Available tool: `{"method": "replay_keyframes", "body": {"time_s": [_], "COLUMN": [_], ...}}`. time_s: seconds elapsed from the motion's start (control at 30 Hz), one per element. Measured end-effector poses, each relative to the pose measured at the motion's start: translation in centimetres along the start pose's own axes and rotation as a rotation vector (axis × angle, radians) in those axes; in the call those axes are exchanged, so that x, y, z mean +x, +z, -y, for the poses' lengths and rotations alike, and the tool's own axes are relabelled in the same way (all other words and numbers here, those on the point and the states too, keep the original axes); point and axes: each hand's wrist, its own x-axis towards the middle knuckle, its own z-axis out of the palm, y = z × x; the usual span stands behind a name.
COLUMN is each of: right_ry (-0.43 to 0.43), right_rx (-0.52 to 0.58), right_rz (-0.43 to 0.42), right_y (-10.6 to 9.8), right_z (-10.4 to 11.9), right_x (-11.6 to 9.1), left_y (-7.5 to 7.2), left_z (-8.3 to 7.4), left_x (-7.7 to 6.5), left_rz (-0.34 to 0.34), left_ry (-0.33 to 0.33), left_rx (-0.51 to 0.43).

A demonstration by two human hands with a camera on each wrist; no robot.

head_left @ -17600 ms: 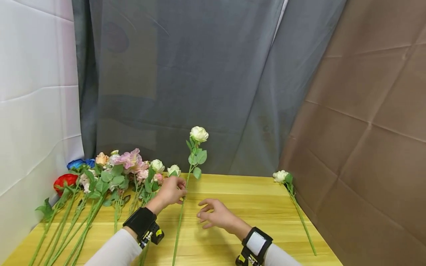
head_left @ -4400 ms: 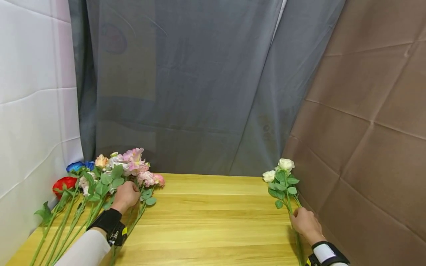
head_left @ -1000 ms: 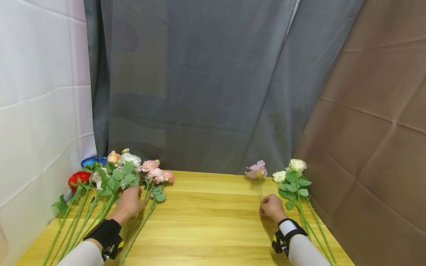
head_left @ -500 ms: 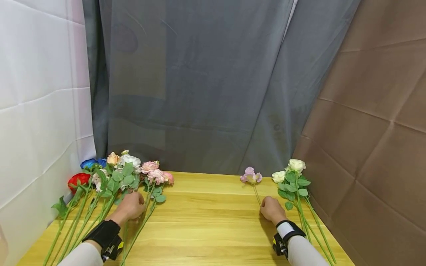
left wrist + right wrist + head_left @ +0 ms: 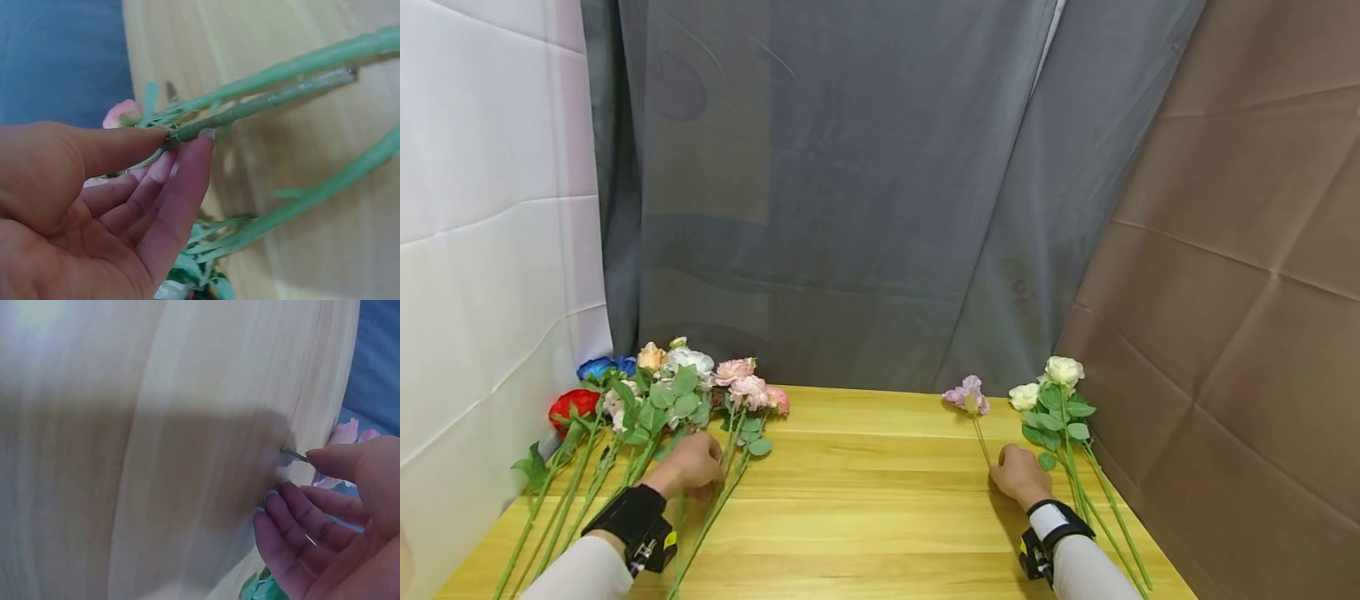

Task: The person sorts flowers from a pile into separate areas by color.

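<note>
My left hand (image 5: 691, 468) lies among the flower pile (image 5: 662, 400) at the table's left. In the left wrist view its thumb and fingertips (image 5: 203, 134) pinch one green stem (image 5: 262, 103) with a pink bloom (image 5: 122, 114) behind it. My right hand (image 5: 1019, 475) rests low on the table at the right, on the thin stem of a lilac flower (image 5: 967, 396) lying flat. The stem's end (image 5: 290, 453) pokes out from under the thumb tip, with the other fingers (image 5: 275, 506) loosely curled below. Two white roses (image 5: 1054, 385) lie just right of that hand.
The yellow wooden table (image 5: 865, 500) is bare wood between the two hands. A red bloom (image 5: 571, 406) and a blue bloom (image 5: 597, 367) lie at the pile's far left. A grey curtain (image 5: 850, 208) hangs behind, white cloth at left, brown cloth (image 5: 1240, 292) close at right.
The lilac flower, held upright a second ago, has come down flat onto the table under my right hand. My left hand slid slightly nearer along the pile's stems.
</note>
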Motion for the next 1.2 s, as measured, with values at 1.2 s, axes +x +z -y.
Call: {"method": "replay_keyframes", "body": {"time_s": [1.2], "right_ry": [-0.385], "right_rx": [0.174], "right_rz": [0.066], "right_y": [1.1], "right_z": [13.3], "right_x": [-5.3], "left_y": [6.9], "left_z": [-6.6], "left_x": [1.0], "left_rz": [0.028], "left_ry": [0.207], "left_rx": [-0.249]}}
